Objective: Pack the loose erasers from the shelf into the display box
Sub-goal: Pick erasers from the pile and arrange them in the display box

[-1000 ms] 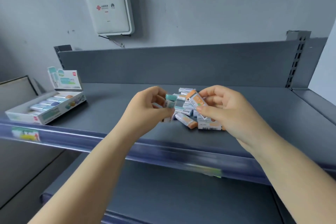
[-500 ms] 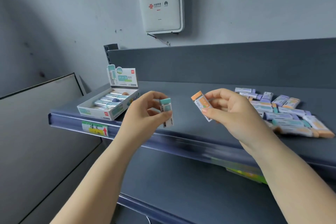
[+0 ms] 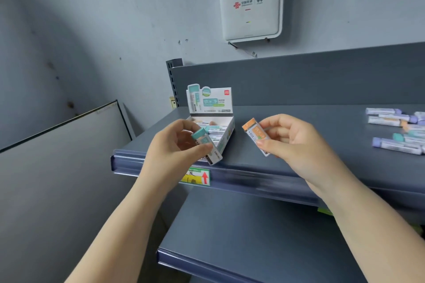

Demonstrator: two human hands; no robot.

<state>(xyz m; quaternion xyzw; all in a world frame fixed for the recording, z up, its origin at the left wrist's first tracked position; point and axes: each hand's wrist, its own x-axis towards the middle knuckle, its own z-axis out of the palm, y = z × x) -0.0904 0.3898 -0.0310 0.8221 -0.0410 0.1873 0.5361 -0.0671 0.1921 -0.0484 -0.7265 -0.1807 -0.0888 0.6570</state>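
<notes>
My left hand point(image 3: 174, 145) pinches a teal-tipped eraser point(image 3: 204, 145) just in front of the white display box point(image 3: 226, 135), partly hiding its near side. The box stands at the left end of the shelf with its printed lid flap upright and several erasers lying inside. To the right of the box, my right hand point(image 3: 292, 142) grips an orange-tipped eraser point(image 3: 255, 134) above the shelf. A pile of loose erasers point(image 3: 400, 131) in purple, teal and orange lies on the shelf at the far right, partly cut off by the frame edge.
The dark grey shelf point(image 3: 299, 122) has a back panel behind it and a price-strip front edge with a yellow label point(image 3: 195, 177). A lower shelf point(image 3: 253, 236) sits underneath. A white wall-mounted device point(image 3: 249, 2) hangs above. A grey panel point(image 3: 57, 167) leans at the left.
Both hands carried their erasers left, away from the loose pile and over to the display box. The view has swung left with them, so the pile now sits at the right edge.
</notes>
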